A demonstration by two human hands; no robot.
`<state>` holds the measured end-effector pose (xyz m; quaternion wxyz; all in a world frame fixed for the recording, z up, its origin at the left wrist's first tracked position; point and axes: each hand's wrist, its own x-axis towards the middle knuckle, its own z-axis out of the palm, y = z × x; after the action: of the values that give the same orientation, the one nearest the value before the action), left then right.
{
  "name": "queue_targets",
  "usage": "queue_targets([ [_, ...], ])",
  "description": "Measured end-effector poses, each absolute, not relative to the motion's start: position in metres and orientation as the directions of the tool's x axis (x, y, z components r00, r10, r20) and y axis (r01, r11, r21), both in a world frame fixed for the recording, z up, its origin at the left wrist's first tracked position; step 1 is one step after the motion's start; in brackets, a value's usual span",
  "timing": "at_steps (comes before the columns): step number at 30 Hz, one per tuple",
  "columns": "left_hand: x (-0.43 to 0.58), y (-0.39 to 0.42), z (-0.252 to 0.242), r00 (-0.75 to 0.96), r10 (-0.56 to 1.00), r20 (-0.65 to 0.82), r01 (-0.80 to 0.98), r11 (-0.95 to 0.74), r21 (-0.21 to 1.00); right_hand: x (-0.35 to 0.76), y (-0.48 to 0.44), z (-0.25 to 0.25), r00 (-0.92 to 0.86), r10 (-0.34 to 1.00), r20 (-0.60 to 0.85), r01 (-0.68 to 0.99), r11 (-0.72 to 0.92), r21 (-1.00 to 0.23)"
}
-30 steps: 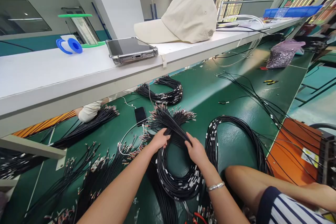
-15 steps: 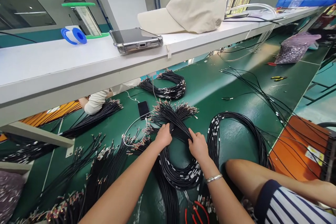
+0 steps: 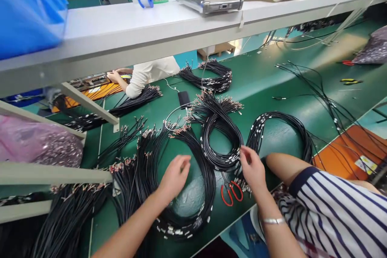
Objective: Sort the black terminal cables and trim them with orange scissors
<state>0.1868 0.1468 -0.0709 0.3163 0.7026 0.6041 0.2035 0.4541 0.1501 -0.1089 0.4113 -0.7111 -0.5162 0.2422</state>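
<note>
My left hand (image 3: pixel 174 176) hovers open over the green mat (image 3: pixel 272 137), inside a long loop of black crimped cables (image 3: pixel 193 213), touching nothing I can make out. My right hand (image 3: pixel 253 169) stands at the lower edge of a coiled black cable bundle (image 3: pixel 220 145), its fingertips against the cable ends and its fingers apart. Red-handled scissors (image 3: pixel 231 191) lie just left of my right wrist. Further black cable bundles (image 3: pixel 208 76) spread across the mat.
A co-worker in a striped top (image 3: pixel 332 209) sits close on the right. Another person's white sleeve (image 3: pixel 151 74) shows beyond the white shelf (image 3: pixel 121 24), which bears a phone in a clear case (image 3: pixel 208 3). A blue bin (image 3: pixel 27 12) juts in at upper left.
The view has swung, shifting everything on the bench. My hands have let go of the bundle and moved apart, my left hand now lower left. The red scissors show fully.
</note>
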Motion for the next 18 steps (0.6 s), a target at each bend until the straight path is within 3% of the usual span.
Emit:
queue_targets([
  [2, 0.173, 0.078, -0.081, 0.204, 0.967, -0.149, 0.734, -0.051, 0.677, 0.442, 0.097, -0.116, 0.337, 0.923, -0.186, 0.330, -0.301, -0.895],
  [4, 0.174, 0.026, -0.094, 0.231, 0.943, -0.239, 0.776, -0.031, 0.630, 0.424, 0.052, -0.127, 0.288, 0.841, -0.458, 0.124, -0.507, -0.853],
  [6, 0.185, -0.002, -0.105, 0.264, 0.910, -0.320, 0.837, -0.051, 0.544, 0.400, 0.021, -0.138, 0.246, 0.784, -0.571, 0.066, -0.601, -0.797],
  [9, 0.198, -0.011, -0.110, 0.288, 0.886, -0.364, 0.874, -0.088, 0.478, 0.365, 0.001, -0.146, 0.181, 0.721, -0.669, 0.030, -0.684, -0.729],
  [14, 0.187, -0.004, -0.084, 0.336, 0.894, -0.297, 0.840, -0.142, 0.524, 0.336, -0.006, -0.120, 0.146, 0.663, -0.734, -0.069, -0.733, -0.676],
  [16, 0.174, -0.007, -0.063, 0.348, 0.898, -0.269, 0.824, -0.156, 0.545, 0.332, -0.007, -0.097, 0.095, 0.650, -0.754, -0.180, -0.733, -0.656],
  [18, 0.159, -0.011, -0.040, 0.351, 0.909, -0.225, 0.801, -0.168, 0.575, 0.325, -0.004, -0.072, -0.040, 0.660, -0.750, -0.397, -0.700, -0.594],
])
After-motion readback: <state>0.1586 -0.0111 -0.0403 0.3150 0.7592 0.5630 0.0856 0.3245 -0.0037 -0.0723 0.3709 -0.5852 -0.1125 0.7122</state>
